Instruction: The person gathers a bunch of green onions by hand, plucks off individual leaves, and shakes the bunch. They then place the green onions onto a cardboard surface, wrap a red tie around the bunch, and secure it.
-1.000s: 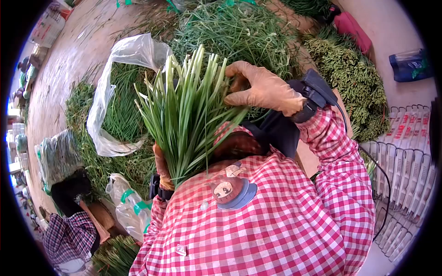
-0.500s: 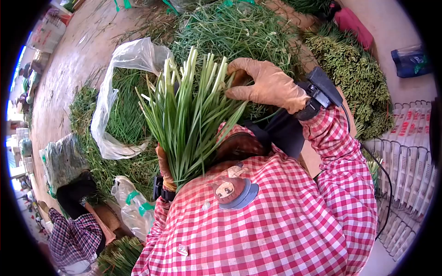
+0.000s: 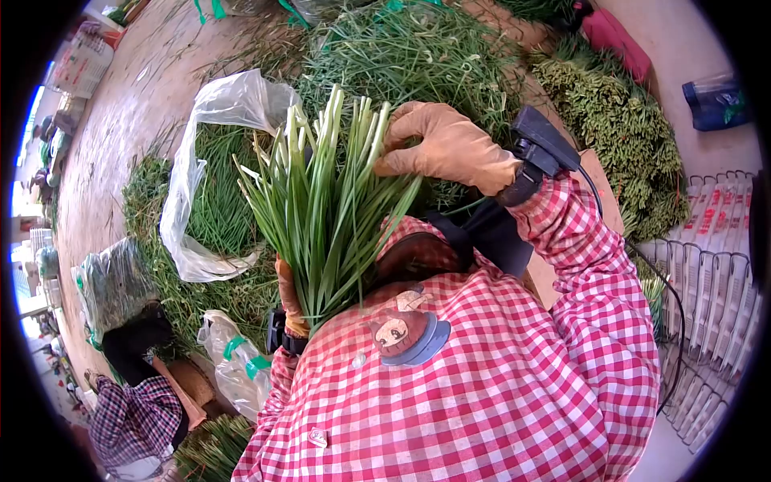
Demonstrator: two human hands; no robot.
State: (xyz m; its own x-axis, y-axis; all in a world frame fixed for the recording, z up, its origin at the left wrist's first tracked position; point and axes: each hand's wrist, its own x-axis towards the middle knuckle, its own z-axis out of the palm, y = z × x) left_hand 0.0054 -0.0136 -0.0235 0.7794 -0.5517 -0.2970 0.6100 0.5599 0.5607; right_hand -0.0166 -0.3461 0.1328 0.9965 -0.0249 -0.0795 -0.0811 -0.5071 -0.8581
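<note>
Greens-littered floor (image 3: 100, 161) | chive-like bunch (image 3: 325, 217) clamped in left hand (image 3: 290, 301) | right hand (image 3: 450, 149) curled alongside — pinch can't be told tbh

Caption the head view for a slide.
Gloved left hand holding a bunch of long green leaves, the gloved right hand curled at its edge, before a heap of greens.

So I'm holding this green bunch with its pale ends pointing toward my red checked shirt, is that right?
Not quite: the pale ends of the green bunch point away from your red checked shirt, as the head view shows. You are holding it, as you said.
</note>
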